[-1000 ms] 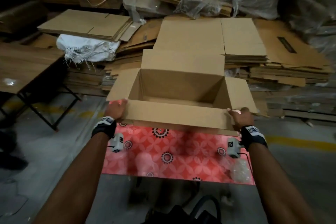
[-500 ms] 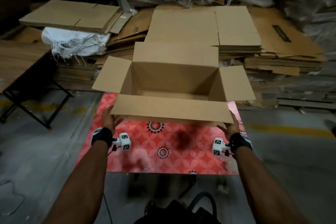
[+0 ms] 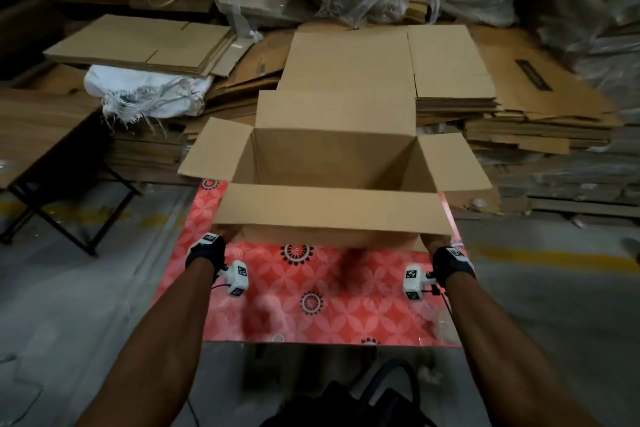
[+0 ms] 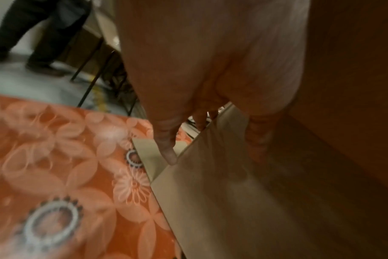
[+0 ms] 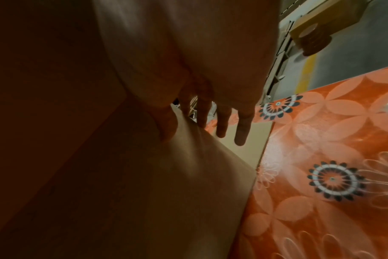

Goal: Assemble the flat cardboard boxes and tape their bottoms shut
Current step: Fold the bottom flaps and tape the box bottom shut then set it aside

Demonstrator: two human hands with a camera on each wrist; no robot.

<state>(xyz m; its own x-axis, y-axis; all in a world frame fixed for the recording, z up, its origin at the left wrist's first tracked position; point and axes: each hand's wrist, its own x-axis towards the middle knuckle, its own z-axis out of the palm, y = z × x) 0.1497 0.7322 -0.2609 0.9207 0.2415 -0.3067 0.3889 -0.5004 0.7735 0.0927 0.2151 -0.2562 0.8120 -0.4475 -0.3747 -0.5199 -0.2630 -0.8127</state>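
An open cardboard box (image 3: 332,163) stands upright on the red flowered table (image 3: 311,291), all its top flaps spread outward. The near flap (image 3: 329,206) hangs over both my hands. My left hand (image 3: 223,235) is at the box's near left corner. In the left wrist view the left hand (image 4: 213,152) has its thumb on the box's near wall (image 4: 233,201) and straight fingers (image 4: 167,154) along the side. My right hand (image 3: 431,241) mirrors it at the near right corner: the right hand (image 5: 199,135) has its thumb on the box's near wall (image 5: 144,184) and its fingers (image 5: 240,138) straight.
Stacks of flat cardboard (image 3: 381,59) fill the floor behind the table, with another pile (image 3: 145,45) and a white sack (image 3: 149,90) at the left. A dark-legged table (image 3: 41,135) stands far left. A person's legs (image 4: 44,35) are nearby. A black bag (image 3: 346,402) lies below.
Both hands have dropped from the top corners of the near flap to the box's near corners beneath that flap. The box sits a little farther back on the table.
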